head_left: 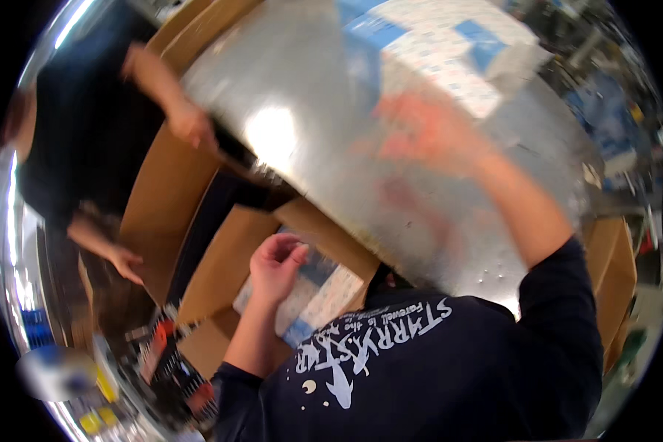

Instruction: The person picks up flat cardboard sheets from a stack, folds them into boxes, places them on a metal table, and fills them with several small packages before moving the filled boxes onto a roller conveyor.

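Our left hand (276, 259) hangs loosely curled, fingers bent in and gripping nothing, just above the white-and-blue printed pack (318, 289) that lies inside the open cardboard box (221, 272). Our right hand (431, 132) is raised and blurred, fingers spread, flat against the big silver foil sheet (331, 110); whether it grips the sheet we cannot tell. That sheet is shiny, lightly crinkled and bowed, and it spans most of the view, hiding the box's far side. Through or on it we see more white-and-blue printed panels (449, 51). A co-worker in black holds the sheet's far edge with one hand (191, 125) and rests another hand (125, 261) on a brown cardboard flap (162, 199). Cluttered shelving (611, 110) blurs at right.
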